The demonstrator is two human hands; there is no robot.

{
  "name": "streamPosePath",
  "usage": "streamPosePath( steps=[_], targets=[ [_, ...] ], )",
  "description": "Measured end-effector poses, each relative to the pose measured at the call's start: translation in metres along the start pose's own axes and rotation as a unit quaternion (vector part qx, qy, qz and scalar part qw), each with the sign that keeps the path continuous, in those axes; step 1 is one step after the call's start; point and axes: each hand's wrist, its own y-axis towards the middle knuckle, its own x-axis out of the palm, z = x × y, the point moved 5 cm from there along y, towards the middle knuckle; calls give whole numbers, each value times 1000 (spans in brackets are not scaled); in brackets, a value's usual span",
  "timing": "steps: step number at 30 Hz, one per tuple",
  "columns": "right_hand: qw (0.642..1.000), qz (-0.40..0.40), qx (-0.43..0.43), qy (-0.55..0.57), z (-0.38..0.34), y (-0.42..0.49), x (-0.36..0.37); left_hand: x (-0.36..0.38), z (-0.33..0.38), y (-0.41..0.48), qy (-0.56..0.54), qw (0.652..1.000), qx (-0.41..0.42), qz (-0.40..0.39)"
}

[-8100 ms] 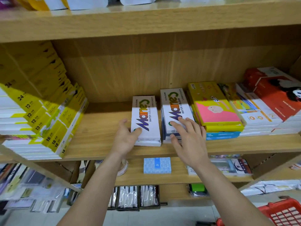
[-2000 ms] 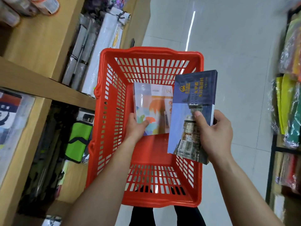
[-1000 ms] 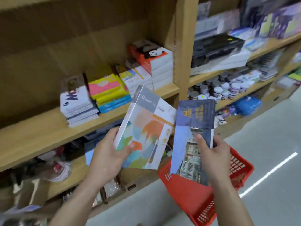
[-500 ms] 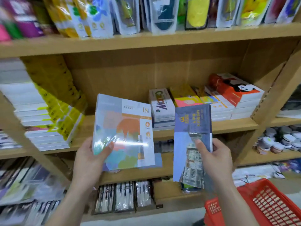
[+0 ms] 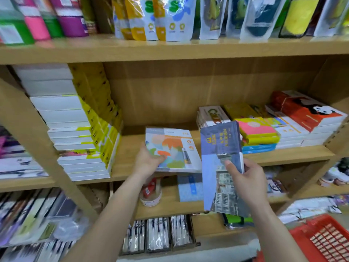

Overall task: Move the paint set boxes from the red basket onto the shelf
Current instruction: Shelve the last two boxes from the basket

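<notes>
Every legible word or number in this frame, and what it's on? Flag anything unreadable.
"24", "12", "18": yellow edges of the stacked boxes, left.
"18", faint: pastel box in the left hand.
"S": pouches on the top shelf.
Too blurred: yellow characters on the dark blue box in the right hand; logo on the white box behind it.

The tall dark-blue cardboard paint box (image 5: 221, 167) covers the front of the white box stack (image 5: 209, 115) behind it and the right edge of the pale pastel-printed flat box (image 5: 173, 148) to its left. Its yellow lettering is too blurred to read. The fingers of the right hand (image 5: 247, 178) are mostly hidden behind it. To its left, the left hand (image 5: 147, 159) has its fingers out of sight under the pastel box. Below and to its right, the red plastic basket (image 5: 321, 241) is cut off by the frame corner. Far to its left, the lower-shelf packets (image 5: 28, 220) are smeared by blur.
</notes>
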Motion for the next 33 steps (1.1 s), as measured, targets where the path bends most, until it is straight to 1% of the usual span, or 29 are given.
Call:
streamPosePath(
  steps=[2,3,5,6,8,10,12,15,18,20,21,22,23,24,25,26,27,29,31,33],
  targets=[
    [1000,-6,1,-2,0,3,2,7,0,9,108,994,8,-21],
    [1000,-9,4,-1,1,6,2,10,-3,11,176,984,0,-34],
    [1000,-11,9,1,6,12,0,18,-9,9,300,952,-14,-61],
    [1000,-11,10,1,9,16,-2,23,-11,7,349,935,1,-66],
    [1000,-12,18,9,16,24,-5,33,-10,6,421,903,66,-58],
    [999,-14,28,24,21,31,-7,43,-7,7,449,882,124,-70],
    [999,-16,28,30,23,37,-8,49,-9,9,444,880,142,-89],
    [998,-32,35,44,25,46,-10,43,-13,18,438,887,126,-73],
    [995,-47,48,70,23,56,-10,35,-6,23,428,896,119,-20],
    [992,-48,60,102,17,63,-10,42,6,13,388,909,149,30],
    [990,-49,69,115,15,66,-11,49,15,4,347,920,177,44],
    [988,-51,78,123,12,70,-10,60,23,-8,296,933,202,33],
    [986,-51,88,130,10,74,-10,74,31,-20,241,946,215,-7],
    [985,-49,97,137,8,78,-11,90,37,-30,185,957,213,-67],
    [982,-46,108,145,6,83,-12,106,42,-40,137,962,202,-123],
    [979,-43,119,157,4,88,-13,120,46,-47,109,962,195,-157],
    [976,-41,127,174,3,94,-14,133,50,-50,98,961,200,-164],
    [966,-61,130,213,-1,106,-14,142,60,-50,83,965,209,-133],
    [959,-89,129,236,-4,119,-16,147,71,-39,47,977,186,-92],
    [962,-113,125,215,-5,132,-17,152,81,-22,9,986,154,-60]
  ],
)
